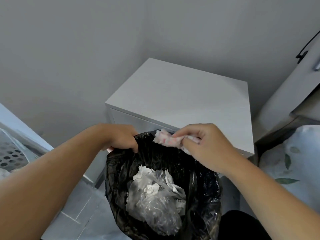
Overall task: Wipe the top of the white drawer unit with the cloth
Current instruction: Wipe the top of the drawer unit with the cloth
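The white drawer unit (180, 99) stands against the grey wall, its flat top bare. My right hand (206, 146) is closed on a crumpled white cloth with pink marks (166, 140), held at the unit's front edge, right over the rim of a bin lined with a black bag (121, 179). My left hand (121, 138) grips the far left rim of that black bag. Crumpled tissue and clear plastic (154, 194) lie inside the bin.
A bed with leaf-patterned bedding (292, 161) lies to the right of the unit. A white perforated basket (10, 155) is at the left edge. A pale cabinet with a black cable (306, 49) is at the upper right. Grey tiled floor (79, 212) lies below.
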